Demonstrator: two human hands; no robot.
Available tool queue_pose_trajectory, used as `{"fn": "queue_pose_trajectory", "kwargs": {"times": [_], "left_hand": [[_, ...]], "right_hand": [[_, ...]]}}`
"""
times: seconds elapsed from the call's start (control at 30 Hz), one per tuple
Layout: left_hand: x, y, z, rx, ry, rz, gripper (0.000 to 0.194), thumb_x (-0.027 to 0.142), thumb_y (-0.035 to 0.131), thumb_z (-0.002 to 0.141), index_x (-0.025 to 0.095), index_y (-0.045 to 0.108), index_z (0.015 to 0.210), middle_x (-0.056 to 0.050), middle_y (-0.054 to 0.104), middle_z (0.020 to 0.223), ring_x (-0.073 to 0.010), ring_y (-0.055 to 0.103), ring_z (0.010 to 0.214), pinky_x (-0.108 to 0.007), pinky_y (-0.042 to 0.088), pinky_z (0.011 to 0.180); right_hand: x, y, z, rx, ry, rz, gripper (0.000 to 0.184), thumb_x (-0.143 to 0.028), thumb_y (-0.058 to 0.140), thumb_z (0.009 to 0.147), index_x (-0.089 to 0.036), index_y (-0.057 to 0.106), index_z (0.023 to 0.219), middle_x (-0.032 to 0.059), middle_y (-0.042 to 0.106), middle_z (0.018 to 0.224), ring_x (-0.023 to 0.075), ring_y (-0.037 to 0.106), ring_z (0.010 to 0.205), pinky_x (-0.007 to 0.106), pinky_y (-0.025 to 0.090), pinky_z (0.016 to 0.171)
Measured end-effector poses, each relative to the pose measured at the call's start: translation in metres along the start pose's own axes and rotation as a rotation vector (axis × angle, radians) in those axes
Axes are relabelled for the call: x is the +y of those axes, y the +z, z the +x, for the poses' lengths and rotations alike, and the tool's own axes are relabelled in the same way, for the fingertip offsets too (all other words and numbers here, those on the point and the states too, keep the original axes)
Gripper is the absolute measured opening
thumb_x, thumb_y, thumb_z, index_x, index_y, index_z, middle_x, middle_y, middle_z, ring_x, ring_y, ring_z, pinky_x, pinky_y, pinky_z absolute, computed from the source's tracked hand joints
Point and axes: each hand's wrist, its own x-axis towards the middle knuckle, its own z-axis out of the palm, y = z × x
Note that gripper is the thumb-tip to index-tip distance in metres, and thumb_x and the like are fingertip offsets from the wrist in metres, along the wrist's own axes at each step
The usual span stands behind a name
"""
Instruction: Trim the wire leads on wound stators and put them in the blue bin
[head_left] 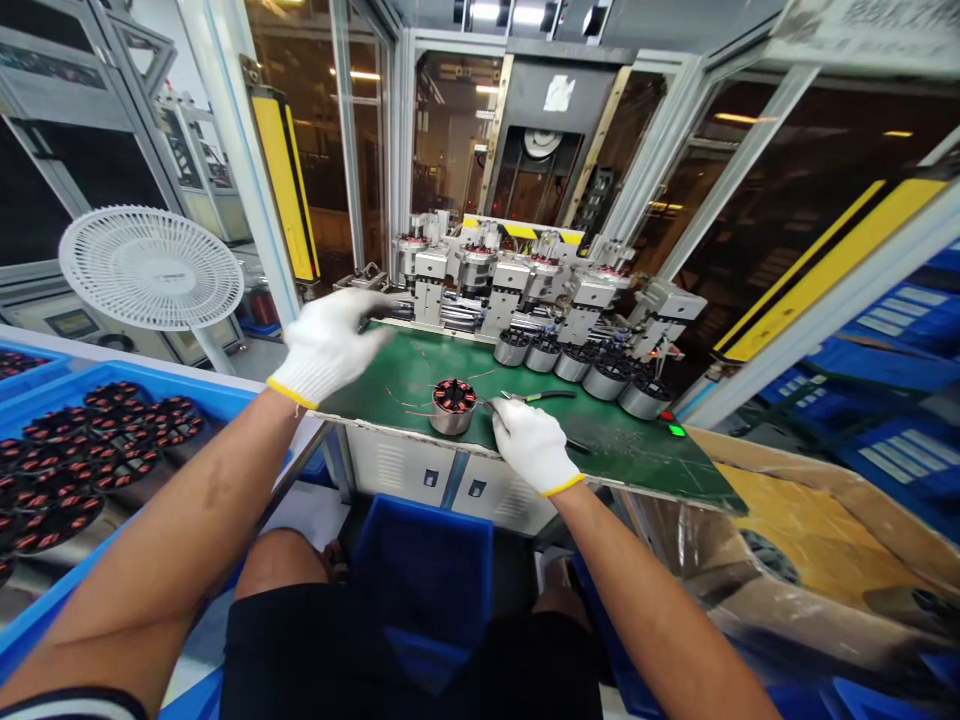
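A wound motor stator (454, 405) with red-and-black coils in a steel sleeve stands on the green bench mat (397, 375). Thin loose copper wires (401, 400) lie to its left. My right hand (534, 445), in a white knit glove, grips a slim dark-handled metal tool (577, 445) whose tip points at the stator. Green-handled pliers (540, 396) lie just behind that hand. My left hand (326, 345), also gloved, is raised over the mat's far left corner with fingers apart, holding nothing.
Several steel-sleeved stators (574, 365) stand along the mat's far edge before a row of pneumatic fixtures (510, 290). A blue crate (90, 440) of stators sits at left, with a white fan (150, 268) behind. A blue bin (424, 560) stands below. Yellow light curtains (281, 185) flank the machine.
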Motion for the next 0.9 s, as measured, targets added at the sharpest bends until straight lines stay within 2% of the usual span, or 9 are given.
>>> {"fn": "queue_pose_trajectory", "kwargs": {"times": [0.07,0.13,0.2,0.27,0.4,0.5,0.7,0.8,0.9], "left_hand": [[0.026,-0.007,0.01,-0.218,0.378,0.076,0.051,0.034,0.059,0.074,0.029,0.054,0.125,-0.001,0.056,0.13,-0.0259,0.048,0.119,-0.039,0.041,0.095],[0.05,-0.001,0.018,-0.47,0.615,0.101,0.059,0.03,0.066,0.065,0.031,0.055,0.123,-0.001,0.06,0.126,-0.0247,0.054,0.112,-0.034,0.043,0.091],[0.066,0.01,0.024,-0.651,0.679,0.153,0.065,0.03,0.07,0.06,0.031,0.055,0.123,-0.003,0.064,0.118,-0.0257,0.06,0.102,-0.032,0.046,0.083],[0.071,0.019,0.026,-0.739,0.673,0.191,0.073,0.033,0.072,0.057,0.03,0.052,0.126,-0.005,0.065,0.114,-0.0268,0.062,0.096,-0.032,0.047,0.076],[0.058,0.029,0.027,-0.781,0.712,0.092,0.084,0.036,0.072,0.057,0.03,0.04,0.135,-0.004,0.056,0.129,-0.0262,0.059,0.106,-0.03,0.047,0.082],[0.046,0.036,0.026,-0.756,0.676,-0.02,0.079,0.034,0.069,0.061,0.03,0.041,0.135,-0.001,0.054,0.132,-0.0228,0.057,0.11,-0.027,0.045,0.086],[0.044,0.047,0.016,-0.715,0.61,-0.077,0.077,0.034,0.07,0.062,0.031,0.041,0.134,0.002,0.05,0.137,-0.0208,0.054,0.116,-0.025,0.044,0.092],[0.044,0.039,0.018,-0.758,0.626,-0.097,0.08,0.042,0.069,0.065,0.027,0.039,0.136,-0.002,0.045,0.141,-0.0243,0.05,0.121,-0.029,0.043,0.096],[0.041,0.014,0.031,-0.795,0.618,-0.195,0.064,0.049,0.055,0.08,0.025,0.039,0.137,-0.003,0.05,0.137,-0.0228,0.051,0.119,-0.031,0.041,0.099]], "right_hand": [[0.0,0.0,0.0,0.018,-0.002,-0.016,0.035,-0.032,0.031,0.093,-0.025,0.058,0.114,0.0053,0.067,0.103,0.0204,0.063,0.081,0.029,0.04,0.067],[-0.001,-0.001,0.0,0.03,-0.007,-0.028,0.033,-0.032,0.033,0.093,-0.025,0.057,0.114,0.0048,0.067,0.101,0.0207,0.063,0.08,0.029,0.04,0.065],[-0.002,-0.004,-0.001,0.018,-0.017,-0.041,0.031,-0.032,0.035,0.093,-0.025,0.057,0.112,0.0048,0.067,0.099,0.0209,0.063,0.078,0.029,0.039,0.062],[-0.002,-0.011,-0.003,-0.01,-0.037,-0.071,0.028,-0.03,0.036,0.092,-0.024,0.058,0.109,0.0055,0.066,0.095,0.0211,0.062,0.075,0.028,0.037,0.06],[0.003,-0.03,-0.01,0.021,-0.101,-0.194,0.03,-0.022,0.03,0.094,-0.02,0.058,0.103,0.0098,0.063,0.088,0.0226,0.06,0.075,0.028,0.034,0.06],[0.014,-0.04,-0.015,0.053,-0.173,-0.252,0.037,-0.019,0.022,0.095,-0.017,0.058,0.105,0.0123,0.06,0.086,0.024,0.059,0.076,0.029,0.032,0.059],[0.047,-0.024,-0.024,-0.097,-0.141,-0.261,0.029,-0.02,0.033,0.092,-0.018,0.061,0.1,0.0105,0.061,0.079,0.0255,0.06,0.074,0.03,0.034,0.061],[0.049,-0.025,-0.028,-0.178,-0.078,-0.254,0.027,-0.023,0.035,0.092,-0.018,0.061,0.096,0.0104,0.061,0.082,0.0252,0.061,0.074,0.03,0.037,0.061],[0.035,-0.047,-0.035,-0.133,0.003,-0.271,0.032,-0.035,0.033,0.094,-0.017,0.059,0.102,0.0126,0.061,0.091,0.0249,0.061,0.072,0.03,0.038,0.058]]}}
